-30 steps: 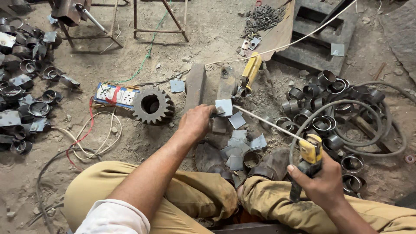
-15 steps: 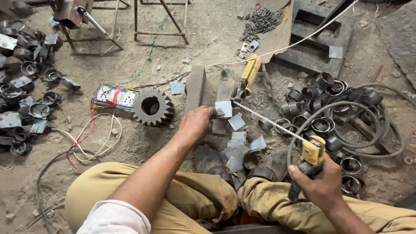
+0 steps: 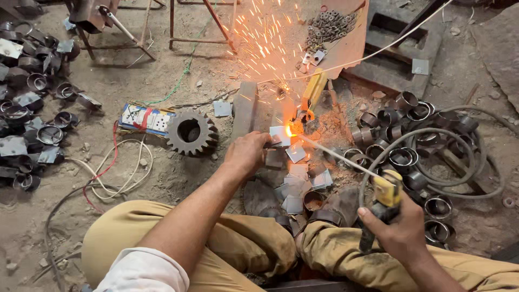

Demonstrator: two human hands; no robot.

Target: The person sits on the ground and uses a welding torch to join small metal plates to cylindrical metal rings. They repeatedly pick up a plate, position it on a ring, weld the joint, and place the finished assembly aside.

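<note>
My left hand (image 3: 247, 154) pinches a small square steel plate (image 3: 279, 135) on the dirt floor. My right hand (image 3: 401, 232) grips a yellow electrode holder (image 3: 385, 197) whose thin welding rod (image 3: 332, 154) reaches left to the plate. A bright arc (image 3: 290, 130) burns at the rod tip and orange sparks (image 3: 267, 43) fly away from me. Several more cut square plates (image 3: 300, 178) lie in a heap between my knees and the weld.
A large steel gear (image 3: 190, 132) and a socket strip (image 3: 145, 119) lie left of my hand. Metal rings (image 3: 400, 157) and a grey hose (image 3: 465, 162) crowd the right, more rings (image 3: 32, 113) the left. A yellow-handled tool (image 3: 313, 92) and a flat bar (image 3: 244, 108) lie beyond.
The arc has struck at the rod tip on the plate, throwing sparks away from me. Both hands hold nearly the same places.
</note>
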